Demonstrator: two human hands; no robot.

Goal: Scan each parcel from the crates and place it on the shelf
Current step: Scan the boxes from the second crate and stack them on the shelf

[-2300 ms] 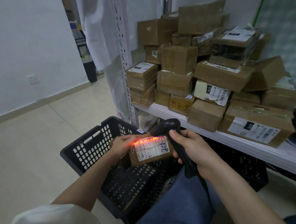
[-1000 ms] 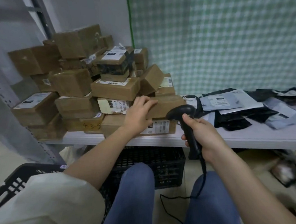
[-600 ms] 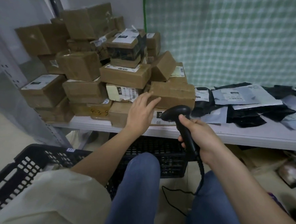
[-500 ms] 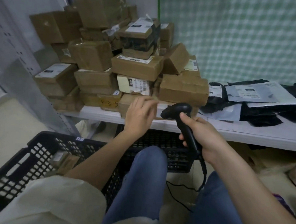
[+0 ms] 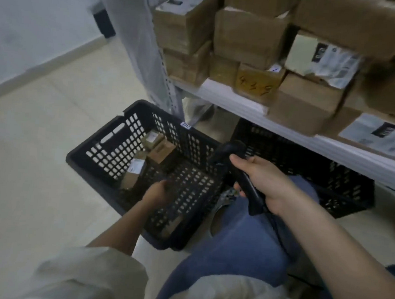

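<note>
My left hand (image 5: 158, 192) reaches down into the black perforated crate (image 5: 104, 148) on the floor, fingers loosely curled over the crate's bare bottom and holding nothing I can see. Several small cardboard parcels (image 5: 160, 149) lie in the crate's far left corner, a short way beyond that hand. My right hand (image 5: 262, 182) grips the handle of the black barcode scanner (image 5: 228, 151) above my knee, with the scanner head over the crate's right rim. The white shelf (image 5: 238, 103) above is stacked with brown parcels (image 5: 249, 34).
A second black crate (image 5: 329, 178) stands under the shelf at right. The shelf's perforated upright post (image 5: 167, 82) rises just behind the near crate. Pale tiled floor (image 5: 34, 162) spreads to the left. My jeans-clad knee (image 5: 239, 239) sits beside the crate.
My left hand has left the parcels on the shelf and dropped into the crate. My view has swung down and left. The right hand still holds the scanner.
</note>
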